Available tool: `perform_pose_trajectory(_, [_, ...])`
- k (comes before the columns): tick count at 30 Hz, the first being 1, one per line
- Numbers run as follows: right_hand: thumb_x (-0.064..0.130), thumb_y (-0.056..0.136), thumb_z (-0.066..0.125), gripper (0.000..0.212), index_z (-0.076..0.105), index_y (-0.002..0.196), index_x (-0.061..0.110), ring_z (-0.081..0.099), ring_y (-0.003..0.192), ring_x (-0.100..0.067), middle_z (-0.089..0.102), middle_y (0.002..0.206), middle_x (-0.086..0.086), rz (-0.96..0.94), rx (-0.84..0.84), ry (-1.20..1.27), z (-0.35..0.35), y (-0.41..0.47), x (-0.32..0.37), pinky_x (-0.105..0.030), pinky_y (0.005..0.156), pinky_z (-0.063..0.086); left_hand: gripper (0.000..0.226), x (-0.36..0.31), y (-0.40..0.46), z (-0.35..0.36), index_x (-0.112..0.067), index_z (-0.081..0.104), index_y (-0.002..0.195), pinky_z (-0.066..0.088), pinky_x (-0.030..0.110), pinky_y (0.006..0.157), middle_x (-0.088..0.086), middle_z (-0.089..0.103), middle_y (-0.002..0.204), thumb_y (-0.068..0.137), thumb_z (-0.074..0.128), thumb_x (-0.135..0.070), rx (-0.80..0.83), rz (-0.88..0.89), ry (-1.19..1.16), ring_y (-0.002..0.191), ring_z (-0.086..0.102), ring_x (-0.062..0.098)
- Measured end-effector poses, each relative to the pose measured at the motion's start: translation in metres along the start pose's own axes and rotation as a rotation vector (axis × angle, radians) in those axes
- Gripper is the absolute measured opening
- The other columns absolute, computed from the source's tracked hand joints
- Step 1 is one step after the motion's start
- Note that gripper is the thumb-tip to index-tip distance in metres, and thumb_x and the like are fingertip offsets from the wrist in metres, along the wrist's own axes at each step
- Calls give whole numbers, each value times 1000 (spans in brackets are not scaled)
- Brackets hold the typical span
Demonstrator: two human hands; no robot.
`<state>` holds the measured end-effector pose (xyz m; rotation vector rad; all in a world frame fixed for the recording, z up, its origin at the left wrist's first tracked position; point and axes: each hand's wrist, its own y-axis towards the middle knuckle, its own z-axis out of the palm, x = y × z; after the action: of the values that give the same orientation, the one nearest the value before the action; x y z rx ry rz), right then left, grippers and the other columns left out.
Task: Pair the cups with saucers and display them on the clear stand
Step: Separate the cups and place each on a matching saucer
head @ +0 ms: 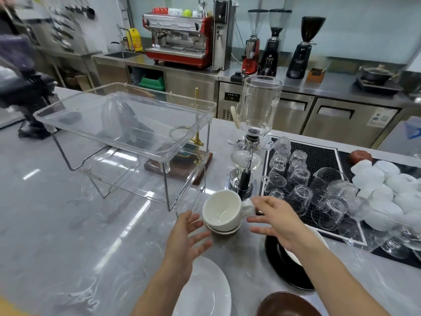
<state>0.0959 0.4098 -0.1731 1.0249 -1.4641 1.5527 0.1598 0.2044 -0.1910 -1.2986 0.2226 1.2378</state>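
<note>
While white cup [222, 212] sits tilted on stacked saucers [224, 230] on grey surface [68, 224], left hand [186, 236] and right hand [276, 218] flank it, each grip spread, fingers straight, holding nothing. Clear stand [127, 124] behind-left, apart from cup.

Two bare forearms w/ hands, entering from the near edge. Left hand [187, 236] and right hand [276, 221]: no gloves, no rings, no watch or wristband on either. No sleeve visible on either forearm up to the frame edge. Nails short, unpainted as far as can be seen. Forearms slim, smooth. Rest of the body is out of view.
</note>
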Motion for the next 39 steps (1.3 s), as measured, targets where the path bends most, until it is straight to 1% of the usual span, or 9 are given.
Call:
perform_pose_trajectory(4, [28, 92, 68, 17, 68, 98, 12, 71, 73, -24, 65, 91, -4, -3, 25, -2, 5, 13, -1, -42, 69, 61, 42, -3, 6, 3, -5, 65, 122, 57, 51, 84, 13, 65, 117, 100, 54, -39, 6, 2, 10, 100, 68, 37])
perform_pose_trajectory(9, [22, 95, 64, 18, 70, 104, 8, 64, 56, -16, 66, 79, -6, -10, 53, -45, 8, 25, -8, -30, 55, 58, 43, -7, 13, 4, -6, 68, 120, 58, 52, 88, 10, 68, 123, 101, 51, -40, 31, 21, 74, 99, 66, 36])
perform_pose_trajectory(15, [15, 98, 59, 18, 69, 104, 1, 59, 52, -14, 63, 66, -7, -73, 58, -38, 9, 31, -16, -26, 53, 55, 37, -8, 17, 3, -10, 70, 115, 58, 55, 89, 6, 71, 121, 102, 52, -39, 49, 34, 71, 92, 66, 35])
perform_pose_trajectory(18, [12, 100, 55, 21, 68, 106, -3, 54, 51, -14, 60, 67, -8, -93, 44, -30, 10, 31, -18, -26, 51, 50, 28, -6, 18, 3, -16, 70, 105, 58, 56, 87, 8, 72, 117, 102, 53, -37, 44, 42, 52, 88, 65, 33])
perform_pose_trajectory(22, [9, 101, 53, 21, 68, 104, -4, 47, 48, -13, 55, 68, -11, -115, 35, -7, 13, 29, -19, -26, 50, 41, 41, -5, 19, 2, -5, 69, 119, 60, 49, 83, 10, 71, 120, 102, 52, -38, 37, 48, 60, 91, 66, 29])
perform_pose_trajectory(25, [9, 101, 52, 21, 68, 103, -4, 44, 45, -11, 55, 65, -10, -142, 25, 16, 14, 28, -19, -23, 46, 38, 43, -5, 20, 0, -4, 71, 119, 60, 48, 86, 11, 73, 119, 102, 52, -38, 48, 56, 55, 96, 68, 28])
perform_pose_trajectory(32, [12, 103, 49, 23, 68, 94, 4, 35, 42, -10, 60, 65, -13, -212, 48, 93, 15, 15, -13, -22, 42, 33, 37, -6, 18, -8, -7, 79, 105, 63, 45, 80, 9, 79, 100, 100, 55, -35, 111, 65, -33, 97, 73, 28])
perform_pose_trajectory(35, [16, 104, 47, 27, 69, 91, 6, 37, 39, -6, 60, 64, -10, -242, 61, 131, 17, 5, -12, -22, 44, 34, 29, -5, 12, -12, -11, 83, 94, 64, 38, 72, 9, 80, 100, 90, 64, -32, 165, 73, -53, 90, 76, 25])
perform_pose_trajectory(39, [21, 104, 45, 31, 70, 91, 8, 52, 45, -2, 61, 58, 3, -265, 63, 126, 19, -9, -13, -27, 55, 43, 40, -2, -3, -17, -12, 82, 103, 64, 39, 76, 9, 80, 101, 72, 72, -36, 237, 91, -70, 89, 78, 24])
